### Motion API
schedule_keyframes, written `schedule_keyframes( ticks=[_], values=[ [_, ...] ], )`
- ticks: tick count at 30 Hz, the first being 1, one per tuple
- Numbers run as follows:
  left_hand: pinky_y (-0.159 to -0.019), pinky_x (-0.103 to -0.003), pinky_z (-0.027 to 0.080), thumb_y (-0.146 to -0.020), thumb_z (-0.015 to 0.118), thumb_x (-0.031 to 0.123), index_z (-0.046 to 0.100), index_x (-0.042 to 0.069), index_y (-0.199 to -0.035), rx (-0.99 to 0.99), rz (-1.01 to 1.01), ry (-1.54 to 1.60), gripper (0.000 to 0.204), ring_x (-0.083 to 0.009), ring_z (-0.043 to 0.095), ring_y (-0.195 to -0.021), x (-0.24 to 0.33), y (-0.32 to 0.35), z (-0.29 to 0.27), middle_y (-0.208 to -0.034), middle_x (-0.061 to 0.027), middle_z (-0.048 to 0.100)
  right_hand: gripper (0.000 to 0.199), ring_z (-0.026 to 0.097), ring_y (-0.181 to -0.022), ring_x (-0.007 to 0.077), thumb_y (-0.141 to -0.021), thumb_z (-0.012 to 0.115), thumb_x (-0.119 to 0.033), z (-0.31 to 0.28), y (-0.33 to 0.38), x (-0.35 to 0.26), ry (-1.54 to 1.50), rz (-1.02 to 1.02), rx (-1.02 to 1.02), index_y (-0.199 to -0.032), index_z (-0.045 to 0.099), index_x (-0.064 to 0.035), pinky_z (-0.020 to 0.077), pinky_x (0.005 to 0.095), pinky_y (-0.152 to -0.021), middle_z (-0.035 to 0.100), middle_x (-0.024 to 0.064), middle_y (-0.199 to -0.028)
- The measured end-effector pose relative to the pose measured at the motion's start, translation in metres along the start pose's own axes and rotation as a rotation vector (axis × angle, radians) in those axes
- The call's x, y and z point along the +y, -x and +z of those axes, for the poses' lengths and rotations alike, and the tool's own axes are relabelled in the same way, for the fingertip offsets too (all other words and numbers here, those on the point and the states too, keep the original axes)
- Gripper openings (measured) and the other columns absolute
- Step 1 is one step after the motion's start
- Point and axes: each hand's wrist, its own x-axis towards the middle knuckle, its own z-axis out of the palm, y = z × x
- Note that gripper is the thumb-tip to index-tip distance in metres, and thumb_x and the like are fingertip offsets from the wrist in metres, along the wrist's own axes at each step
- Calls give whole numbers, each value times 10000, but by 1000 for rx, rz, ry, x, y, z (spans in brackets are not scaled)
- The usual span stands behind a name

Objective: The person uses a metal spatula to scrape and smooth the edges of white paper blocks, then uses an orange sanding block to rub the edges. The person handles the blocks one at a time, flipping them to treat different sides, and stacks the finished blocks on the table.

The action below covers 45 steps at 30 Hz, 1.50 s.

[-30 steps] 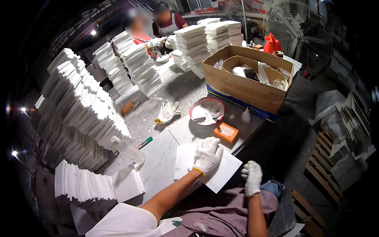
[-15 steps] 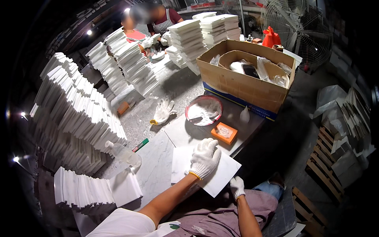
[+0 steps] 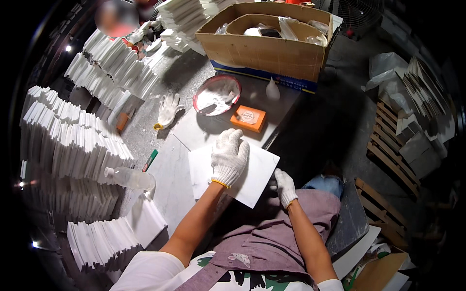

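A square white marble-like tile (image 3: 259, 162) lies on the near part of the table, its right corner jutting past the edge. My left hand (image 3: 228, 157), in a white knit glove with a yellow cuff, rests flat on top, fingers stretched forward. Just off the tile's right corner is my right hand (image 3: 285, 188), also gloved, with its fingers curled; whatever they hold is lost in the dark. Beyond the tile sit an orange box (image 3: 248, 119) and a red-rimmed bowl of white powder (image 3: 217, 95) with a dark tool in it.
Stacks of white tiles (image 3: 73, 140) line the left. A clear bottle (image 3: 131, 178), a green marker (image 3: 150, 160) and a loose glove (image 3: 169, 111) lie nearer. Behind are a squeeze bottle (image 3: 273, 89) and a large cardboard box (image 3: 262, 53). Wooden pallets (image 3: 393, 150) stand right.
The view has tilted down and shifted, so the table things appear higher and farther left. My left hand stays on the tile; my right hand remains by its right corner, slightly turned.
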Motion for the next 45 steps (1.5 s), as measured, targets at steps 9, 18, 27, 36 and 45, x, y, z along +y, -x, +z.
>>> schedule_keyframes(
  ticks=[9, 18, 27, 36, 45],
  values=[
    [-964, -415, 456, -842, 645, 177, 628, 69, -1101, 15, 1, -42, 281, -314, 582, -1093, 0, 0, -3, -1146, -120, 634, 539, 610, -786, 84, -986, 468, -549, 7, 66, -36, -210, -29, -419, -1212, 544, -66, 526, 214, -661, 633, 6, -1007],
    [-967, -448, 431, -842, 629, 181, 596, 87, -1121, -21, -89, 21, 297, -334, 548, -1124, 5, 1, -5, -1152, -125, 603, 362, 527, -705, 66, -938, 673, -345, 42, 89, -49, 137, -118, -483, -1052, 585, -13, 464, 236, -629, 627, 22, -846],
    [-953, -377, 475, -859, 646, 155, 597, 82, -1172, 84, -102, 13, 324, -284, 579, -1103, -5, 12, -17, -1171, -108, 609, 361, 564, -611, 88, -953, 625, -358, 50, 97, -69, 372, -67, -371, -894, 639, -1, 467, 246, -549, 622, 27, -721],
    [-941, -377, 483, -836, 688, 168, 605, 88, -1208, 138, -406, 128, 389, -282, 597, -1049, -40, 49, -46, -1156, -113, 605, 275, 531, -651, 71, -959, 617, -268, 78, 87, -94, 326, -58, -522, -1011, 625, 2, 463, 240, -582, 610, -1, -793],
    [-927, -447, 440, -840, 648, 208, 592, 87, -1106, 41, -236, -92, 297, -330, 546, -1053, -33, 51, -53, -1117, -117, 597, 624, 667, -842, 361, -908, 473, -644, 81, 75, -101, 994, -226, -442, -985, 696, -66, 506, 451, -746, 693, 178, -862]
  ],
)
